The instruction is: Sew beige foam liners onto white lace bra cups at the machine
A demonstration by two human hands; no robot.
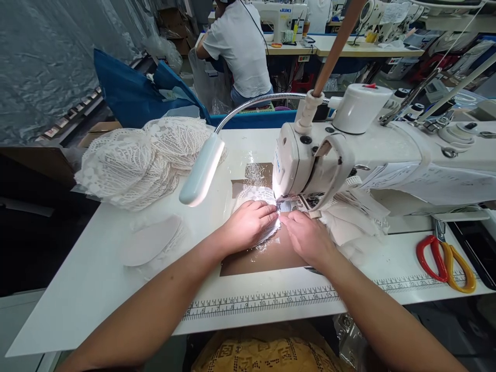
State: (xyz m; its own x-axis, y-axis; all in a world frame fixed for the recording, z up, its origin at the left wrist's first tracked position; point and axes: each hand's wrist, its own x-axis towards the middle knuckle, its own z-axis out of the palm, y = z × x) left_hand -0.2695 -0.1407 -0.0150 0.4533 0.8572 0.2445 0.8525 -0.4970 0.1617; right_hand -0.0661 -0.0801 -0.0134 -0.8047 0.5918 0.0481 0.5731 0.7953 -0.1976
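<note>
A white lace piece (258,195) lies under the needle area of a white sewing machine (306,160), on a brown plate on the table. My left hand (250,222) rests on top of this lace, fingers stretched out flat and their tips close to the needle. My right hand (304,232) is closed in a pinch at the right edge of the lace, just in front of the presser foot. The fingertips cover part of that edge. Cream fabric pieces (344,222) lie to the right of my right hand.
A lit lamp (203,170) on a bendable neck hangs left of the machine. Stacked lace pieces (127,165) sit at the back left, and an oval pad (153,243) nearer. Scissors (445,261) lie right, beyond a ruler strip (263,299). A person (244,51) sits behind.
</note>
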